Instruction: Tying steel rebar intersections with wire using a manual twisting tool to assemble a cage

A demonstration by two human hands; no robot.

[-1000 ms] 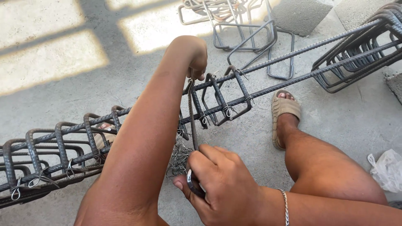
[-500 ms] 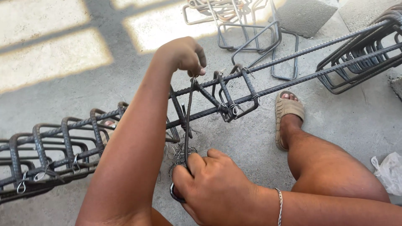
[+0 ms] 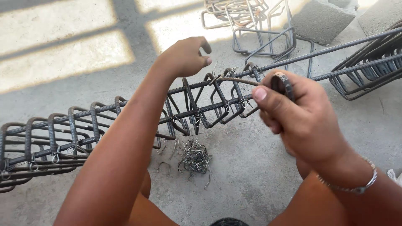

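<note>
Tying a stirrup on the rebar cage point(image 3: 125, 125) above the concrete floor point(image 3: 251, 175): right hand point(image 3: 301, 117) clenches the hooked tying tool point(image 3: 282, 83), left hand point(image 3: 184, 56) hovers half-curled and empty over the joint, which I judge needs twisting tight.

Rebar cage point(image 3: 104, 129): dark ribbed bars w/ square stirrups, lying horizontal above concrete, running left to upper right. Hooked tying tool point(image 3: 251, 81): thin bent rod, tip at a wire tie on top bar.

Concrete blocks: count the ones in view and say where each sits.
2. One grey concrete block lies on the floor at top right, beside the loose stirrups; a second sits in the corner, cut off by the frame. Others may be hidden.
</note>
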